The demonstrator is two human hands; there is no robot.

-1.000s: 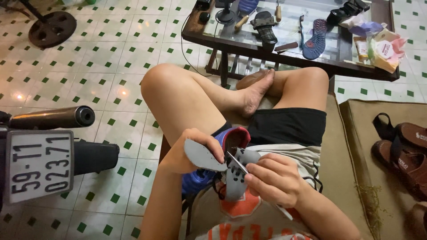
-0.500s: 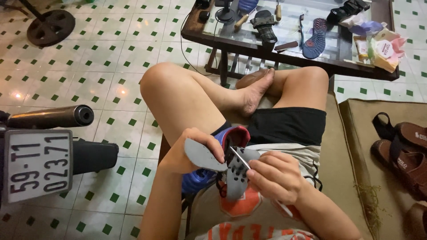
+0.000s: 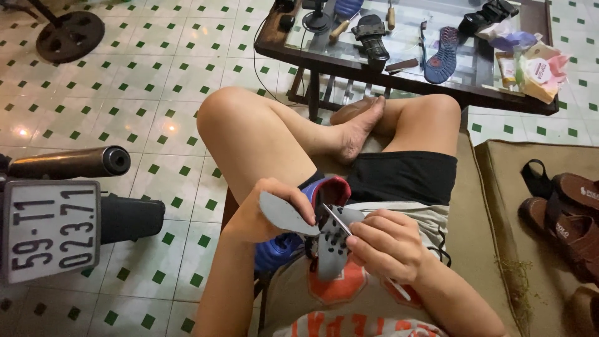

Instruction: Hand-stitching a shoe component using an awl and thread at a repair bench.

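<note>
Blue football boot (image 3: 281,253) in lap, red collar up, grey tongue (image 3: 331,249) pulled out. Glass table (image 3: 399,78) ahead, two brown sandals (image 3: 564,215) at right. Left hand (image 3: 262,209) pinches one grey insole (image 3: 286,214); right hand (image 3: 384,246) closed around thin tool (image 3: 337,219) touching tongue.

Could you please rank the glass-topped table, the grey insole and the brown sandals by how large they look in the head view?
1. Glass-topped table: spans the widest stretch of the frame, though it is farthest away.
2. Brown sandals and grey insole, held in the left hand: they look alike, the sandals cut by the frame edge, so I will not rank them.
</note>
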